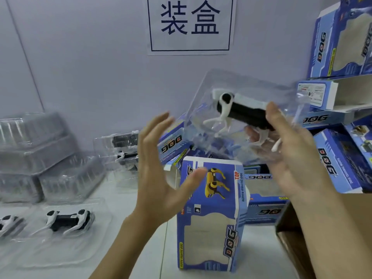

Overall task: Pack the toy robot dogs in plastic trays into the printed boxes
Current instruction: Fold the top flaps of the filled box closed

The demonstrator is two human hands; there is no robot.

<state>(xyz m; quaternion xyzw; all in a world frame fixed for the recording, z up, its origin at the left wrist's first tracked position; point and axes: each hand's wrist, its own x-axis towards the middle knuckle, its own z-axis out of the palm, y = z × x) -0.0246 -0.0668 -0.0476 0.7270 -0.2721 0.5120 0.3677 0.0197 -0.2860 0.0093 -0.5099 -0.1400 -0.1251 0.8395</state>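
My right hand (291, 156) holds a clear plastic tray (237, 93) up in the air, thumb over its front and fingers behind. Inside the tray sits a black and white toy robot dog (239, 111). Below it a blue printed box (211, 218) stands upright on the table, with its top end facing the tray. My left hand (161, 168) hovers with straight spread fingers just left of the box and the tray, gripping nothing.
More toy dogs in trays (66, 220) lie at the left front; stacked clear trays (40, 154) stand behind them. Blue printed boxes (342, 47) pile up at the right and behind. A brown carton (298, 248) is at the lower right.
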